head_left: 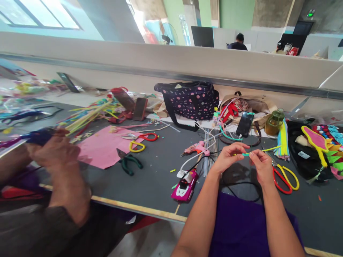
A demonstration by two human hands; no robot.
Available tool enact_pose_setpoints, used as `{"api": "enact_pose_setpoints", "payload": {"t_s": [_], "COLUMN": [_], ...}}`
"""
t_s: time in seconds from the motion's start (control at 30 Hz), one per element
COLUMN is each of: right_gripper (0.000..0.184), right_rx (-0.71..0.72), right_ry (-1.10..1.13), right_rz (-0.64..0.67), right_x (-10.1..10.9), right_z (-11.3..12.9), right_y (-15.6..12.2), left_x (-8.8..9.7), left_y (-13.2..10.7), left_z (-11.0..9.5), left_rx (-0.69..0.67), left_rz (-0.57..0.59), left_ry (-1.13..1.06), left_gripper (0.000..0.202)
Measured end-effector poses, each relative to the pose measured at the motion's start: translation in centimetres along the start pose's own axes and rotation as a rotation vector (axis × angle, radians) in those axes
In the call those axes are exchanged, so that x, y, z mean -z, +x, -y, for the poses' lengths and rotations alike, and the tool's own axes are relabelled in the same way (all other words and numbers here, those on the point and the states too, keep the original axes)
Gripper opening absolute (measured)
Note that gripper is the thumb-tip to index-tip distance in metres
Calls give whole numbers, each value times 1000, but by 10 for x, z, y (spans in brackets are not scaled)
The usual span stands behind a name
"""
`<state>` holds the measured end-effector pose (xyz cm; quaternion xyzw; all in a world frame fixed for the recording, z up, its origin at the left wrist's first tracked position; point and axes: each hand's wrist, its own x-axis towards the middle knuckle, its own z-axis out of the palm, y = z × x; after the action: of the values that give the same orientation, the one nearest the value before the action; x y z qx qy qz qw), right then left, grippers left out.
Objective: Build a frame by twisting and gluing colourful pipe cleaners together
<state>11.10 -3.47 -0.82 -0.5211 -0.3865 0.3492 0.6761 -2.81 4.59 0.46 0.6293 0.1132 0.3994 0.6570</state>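
Note:
My left hand (230, 157) and my right hand (261, 167) meet above the dark table, both with fingers pinched. Between the fingertips is a yellow pipe cleaner (273, 148), with a short teal piece (245, 154) on it. Its free yellow end sticks out to the right, past my right hand. To the right of that hand lie scissors (286, 178) with one red and one yellow handle. A pink glue gun (197, 149) rests left of my left hand, beside several clear glue sticks (205, 166).
A magenta power strip (184, 187) with plugs and cables lies nearer the edge. Green-handled pliers (130, 162), a second pair of scissors (143, 138) and pink paper (100, 151) are left. Behind stand a patterned bag (190, 101) and jar (274, 121). A co-worker's hand (55, 150) is far left.

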Motion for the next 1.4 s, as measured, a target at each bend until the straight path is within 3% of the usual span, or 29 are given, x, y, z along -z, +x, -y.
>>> {"api": "enact_pose_setpoints", "payload": {"t_s": [0.2, 0.43, 0.83, 1.03, 1.4], "right_gripper": [22, 23, 20, 18, 23], "right_rx": [-5, 52, 258, 364, 168], "right_ry": [28, -126, -472, -575, -357], "right_rz": [16, 8, -17, 11, -23], "right_x": [-1, 2, 7, 6, 4], "right_z": [2, 5, 6, 6, 6], "right_y": [0, -1, -4, -4, -3], "left_x": [2, 6, 11, 10, 4], "left_y": [1, 2, 3, 3, 3], "left_z": [0, 2, 6, 5, 5], "left_rx": [-45, -71, -65, 0, 109], "left_rz": [-8, 22, 57, -9, -22], "left_ry": [116, 234, 351, 429, 263], "left_gripper": [19, 21, 28, 36, 39]}}
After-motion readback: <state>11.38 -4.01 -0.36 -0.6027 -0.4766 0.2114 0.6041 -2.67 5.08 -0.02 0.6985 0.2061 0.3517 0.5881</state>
